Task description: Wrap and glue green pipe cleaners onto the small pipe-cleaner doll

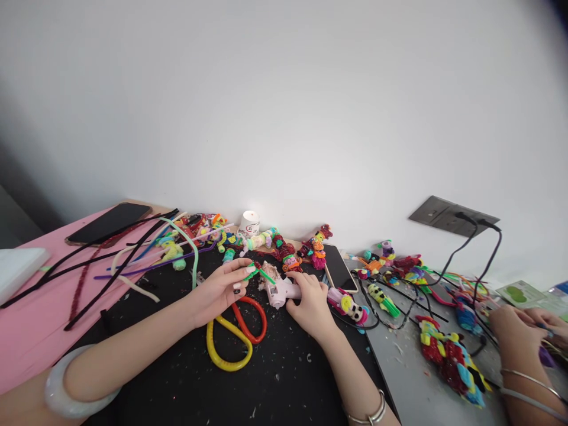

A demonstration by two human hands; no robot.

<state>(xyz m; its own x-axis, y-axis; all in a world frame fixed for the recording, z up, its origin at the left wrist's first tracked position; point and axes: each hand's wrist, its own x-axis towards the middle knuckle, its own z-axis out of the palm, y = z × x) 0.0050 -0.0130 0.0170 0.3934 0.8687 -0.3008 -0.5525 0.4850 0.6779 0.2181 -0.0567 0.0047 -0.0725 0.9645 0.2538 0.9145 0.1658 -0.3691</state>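
My left hand (224,286) pinches a small green pipe-cleaner piece (260,273) between its fingertips. My right hand (310,303) is wrapped around a pale pink glue gun (280,290), whose nozzle points left toward the green piece. Both hands rest over a black mat (275,373) littered with small scraps. Scissors with one red and one yellow handle loop (235,337) lie on the mat just below my left hand.
Long pipe cleaners (124,254) sprawl across the pink surface (26,331) at left, beside a dark phone (109,223). Finished colourful figures (288,251) line the wall. A second phone (339,267) lies right of them. Another person's hands (523,331) work at right, near cables (470,260) plugged into a wall socket.
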